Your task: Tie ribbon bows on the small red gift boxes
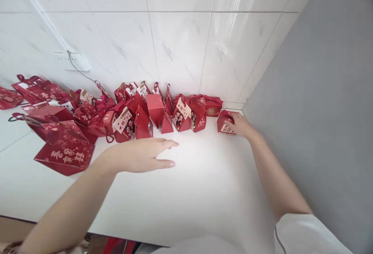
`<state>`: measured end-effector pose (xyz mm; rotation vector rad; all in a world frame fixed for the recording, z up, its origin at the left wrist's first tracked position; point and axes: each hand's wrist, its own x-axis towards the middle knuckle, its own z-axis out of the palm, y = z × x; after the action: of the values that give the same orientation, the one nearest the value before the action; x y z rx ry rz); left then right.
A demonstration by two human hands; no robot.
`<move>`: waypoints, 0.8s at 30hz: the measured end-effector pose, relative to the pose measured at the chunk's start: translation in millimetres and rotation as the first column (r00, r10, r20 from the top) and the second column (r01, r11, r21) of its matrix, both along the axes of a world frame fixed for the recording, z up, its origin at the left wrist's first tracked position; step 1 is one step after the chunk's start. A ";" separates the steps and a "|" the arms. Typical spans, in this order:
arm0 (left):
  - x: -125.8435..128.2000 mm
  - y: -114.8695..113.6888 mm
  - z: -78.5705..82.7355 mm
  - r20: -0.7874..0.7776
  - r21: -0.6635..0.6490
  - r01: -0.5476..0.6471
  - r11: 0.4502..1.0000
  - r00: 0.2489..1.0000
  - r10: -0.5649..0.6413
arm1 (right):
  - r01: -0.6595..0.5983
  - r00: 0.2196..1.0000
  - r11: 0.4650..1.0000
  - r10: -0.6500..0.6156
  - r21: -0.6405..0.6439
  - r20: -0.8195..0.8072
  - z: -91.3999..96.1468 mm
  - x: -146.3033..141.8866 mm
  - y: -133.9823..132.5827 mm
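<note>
At the right end of the table, my right hand (241, 125) has its fingers around a small red gift box (222, 122) with a cream printed tag on its front. The box rests upright near the wall corner. Over the white tabletop my left hand (141, 155) is stretched out, thumb and fingers apart, holding nothing. Just behind it stand a red gift box with a cartoon tag (124, 125) and a plain red folded box (142, 124). A large red bag with white lettering (67, 149) lies left of that hand.
Several more red gift boxes and bags (43, 91) crowd along the tiled wall (180, 44). A wall socket (72, 61) has a grey cable running down behind them. A grey panel (314, 110) bounds the right side of the white table (186, 199).
</note>
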<state>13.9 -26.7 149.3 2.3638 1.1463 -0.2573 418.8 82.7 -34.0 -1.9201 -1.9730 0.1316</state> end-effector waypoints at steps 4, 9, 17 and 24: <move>20.2 12.1 -24.8 0.204 0.053 0.045 0.998 0.977 -0.055 | -0.064 0.991 0.993 0.051 -0.100 -0.124 17.3 -49.6 -60.7; 17.2 41.5 -117.3 0.584 0.084 -0.169 0.982 0.807 0.089 | -0.449 0.765 0.893 0.376 -0.014 -0.522 30.2 -96.5 -108.1; 15.9 72.2 -210.0 0.818 -0.500 -0.137 0.855 0.249 0.518 | -0.079 0.158 0.997 -0.010 -0.022 -0.987 -32.7 -170.4 -80.5; 19.0 57.7 -233.8 0.832 -0.531 0.100 0.841 0.250 0.496 | 0.046 0.028 0.991 0.126 0.127 -0.992 -54.2 -220.0 -87.2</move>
<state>32.9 31.0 -84.5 1.3319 0.5824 0.8490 198.8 -4.4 -88.1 -0.9571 -0.8813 1.0645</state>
